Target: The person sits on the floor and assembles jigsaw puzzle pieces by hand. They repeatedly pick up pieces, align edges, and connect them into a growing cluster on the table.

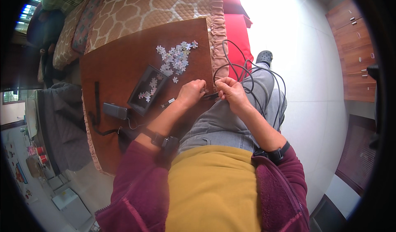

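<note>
My right hand is closed, its fingertips pinching a thin black cable beside the table's right edge. The cable hangs in loose loops over my grey-trousered leg. Across a small gap, my left hand is closed above the brown tabletop, thumb against curled fingers; what it holds, if anything, is too small to make out. A short dark strip shows between the hands, low at the table edge. A small cable end with a white tag lies near my left wrist.
A heap of pale jigsaw pieces lies beyond my hands. More pieces rest in a black open box. Left of it are a grey power bank and a black strap. A patterned sofa cover and red cloth border the table.
</note>
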Tool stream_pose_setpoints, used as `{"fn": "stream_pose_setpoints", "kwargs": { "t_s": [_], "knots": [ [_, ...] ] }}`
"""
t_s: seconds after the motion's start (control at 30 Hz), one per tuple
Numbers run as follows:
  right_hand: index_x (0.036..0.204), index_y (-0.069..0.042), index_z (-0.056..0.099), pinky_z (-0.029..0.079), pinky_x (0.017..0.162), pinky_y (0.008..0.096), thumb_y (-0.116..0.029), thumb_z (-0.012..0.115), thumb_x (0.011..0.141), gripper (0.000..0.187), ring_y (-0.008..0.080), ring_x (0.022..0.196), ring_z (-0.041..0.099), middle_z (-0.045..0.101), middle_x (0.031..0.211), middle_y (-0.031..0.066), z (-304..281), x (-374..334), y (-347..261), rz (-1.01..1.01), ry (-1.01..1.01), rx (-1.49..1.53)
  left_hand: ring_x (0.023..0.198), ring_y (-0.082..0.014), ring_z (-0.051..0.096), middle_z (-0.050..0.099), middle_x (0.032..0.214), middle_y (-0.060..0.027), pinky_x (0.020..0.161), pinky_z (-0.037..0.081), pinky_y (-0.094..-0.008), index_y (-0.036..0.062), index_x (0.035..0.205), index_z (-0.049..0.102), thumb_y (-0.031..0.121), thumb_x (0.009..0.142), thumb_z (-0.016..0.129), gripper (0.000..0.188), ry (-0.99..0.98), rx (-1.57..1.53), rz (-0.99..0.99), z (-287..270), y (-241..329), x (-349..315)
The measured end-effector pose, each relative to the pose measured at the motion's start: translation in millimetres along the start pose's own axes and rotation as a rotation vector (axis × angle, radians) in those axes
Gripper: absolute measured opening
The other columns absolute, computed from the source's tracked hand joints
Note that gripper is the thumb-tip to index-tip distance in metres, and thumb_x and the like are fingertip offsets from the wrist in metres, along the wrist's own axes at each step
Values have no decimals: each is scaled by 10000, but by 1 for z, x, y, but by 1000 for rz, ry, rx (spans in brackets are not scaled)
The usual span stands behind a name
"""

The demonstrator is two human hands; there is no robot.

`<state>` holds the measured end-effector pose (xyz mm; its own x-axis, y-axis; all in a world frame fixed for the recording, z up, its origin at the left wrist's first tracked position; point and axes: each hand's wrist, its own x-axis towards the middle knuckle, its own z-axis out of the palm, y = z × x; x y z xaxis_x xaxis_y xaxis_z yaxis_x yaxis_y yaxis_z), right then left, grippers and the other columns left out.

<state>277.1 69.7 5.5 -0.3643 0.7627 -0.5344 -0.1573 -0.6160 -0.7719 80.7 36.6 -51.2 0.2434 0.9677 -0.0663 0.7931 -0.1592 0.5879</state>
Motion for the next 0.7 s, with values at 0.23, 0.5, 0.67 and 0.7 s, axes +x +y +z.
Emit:
{"fn": "stream_pose_setpoints", "kwargs": {
  "t_s": [0.23,0.5,0.67,0.7],
  "knots": [
    [947,-53,618,392,523,170,-169,672,908,133,38,572,510,600,746,-16,-3,1,0,18,-7,4,576,-123,569,609,707,-10,498,425,-256,71,881,637,145,858,712,108,32,-701,-500,-19,4,-4],
    [1008,-61,631,426,585,177,-220,671,924,185,31,654,531,606,815,-36,7,-6,-5,-69,-204,-72,569,-84,542,579,741,0,435,381,-183,81,959,586,171,924,665,125,125,-1498,-635,-47,43,-23],
    [1020,-64,629,432,606,180,-226,671,925,192,27,663,525,605,833,-48,11,-11,-9,-80,-233,-138,569,-86,560,604,773,-3,428,394,-190,80,962,582,183,916,678,148,122,-1621,-638,-43,53,-22],
    [1015,-65,628,432,602,180,-226,671,925,189,27,660,525,607,834,-50,11,-11,-9,-81,-204,-140,570,-88,562,605,776,-2,429,396,-190,83,959,581,188,916,680,150,120,-1626,-643,-43,53,-23]
  ]
}}
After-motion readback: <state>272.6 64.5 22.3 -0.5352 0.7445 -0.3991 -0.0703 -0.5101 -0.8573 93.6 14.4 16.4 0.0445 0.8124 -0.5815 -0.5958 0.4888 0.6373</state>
